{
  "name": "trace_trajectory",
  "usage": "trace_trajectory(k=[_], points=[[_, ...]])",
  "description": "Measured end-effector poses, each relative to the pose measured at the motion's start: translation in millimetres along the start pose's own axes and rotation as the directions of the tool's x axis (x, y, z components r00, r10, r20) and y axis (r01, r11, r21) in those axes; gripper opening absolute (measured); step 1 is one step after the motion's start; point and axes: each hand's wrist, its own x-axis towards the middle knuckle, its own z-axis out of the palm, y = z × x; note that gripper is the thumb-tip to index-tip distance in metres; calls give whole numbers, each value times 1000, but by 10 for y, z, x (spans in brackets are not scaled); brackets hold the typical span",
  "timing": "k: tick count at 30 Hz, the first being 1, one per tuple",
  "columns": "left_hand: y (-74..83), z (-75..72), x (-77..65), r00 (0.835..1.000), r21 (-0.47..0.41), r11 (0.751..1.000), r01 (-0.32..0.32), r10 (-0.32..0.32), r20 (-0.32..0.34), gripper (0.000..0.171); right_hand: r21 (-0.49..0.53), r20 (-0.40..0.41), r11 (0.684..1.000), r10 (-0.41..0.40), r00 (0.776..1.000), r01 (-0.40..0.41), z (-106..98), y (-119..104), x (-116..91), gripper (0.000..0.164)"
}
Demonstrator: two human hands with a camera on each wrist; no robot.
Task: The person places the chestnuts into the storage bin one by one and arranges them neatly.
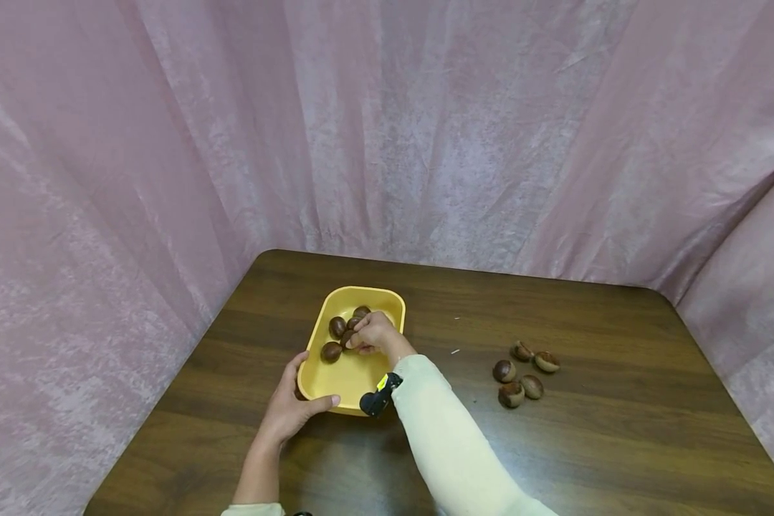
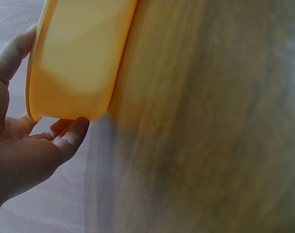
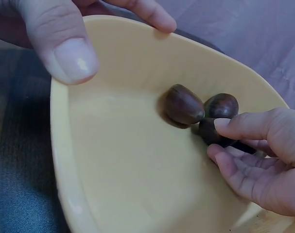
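A yellow plastic tray stands on the table with several brown chestnuts inside. My left hand grips its near left corner, the thumb on the near rim and the fingers round the left outer side. Reaching into the tray, my right hand pinches a dark chestnut between thumb and fingers. Right beside that one, in the right wrist view, are two others, a pointed chestnut and a rounder chestnut. The right hand hides part of the tray's contents.
To the right, several chestnuts lie in a loose group on the brown wooden table. Small white scraps lie between them and the tray. A pink curtain hangs behind the table and along its sides.
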Motion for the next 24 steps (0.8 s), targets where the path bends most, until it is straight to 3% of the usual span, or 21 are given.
trace_trajectory(k=[4,7,11,18,24], points=[[-17,2,5,1000,-17,1000,-5,5,-1,98,-15,8,1000,3,1000,-3,-9,-35,-25,31],[-15,5,-2,1000,-10,1000,0,0,0,96,-128,-8,991,-43,999,41,-39,-97,-83,30],[-4,9,-26,1000,1,1000,10,-10,2,94,-267,6,956,-124,992,121,-108,-192,-246,31],[13,11,-40,1000,14,1000,21,-21,-4,93,-305,122,931,-171,978,201,-248,-254,-521,42],[29,22,-25,1000,13,1000,18,-18,-12,90,-354,178,887,-248,952,297,-377,-242,-667,46]])
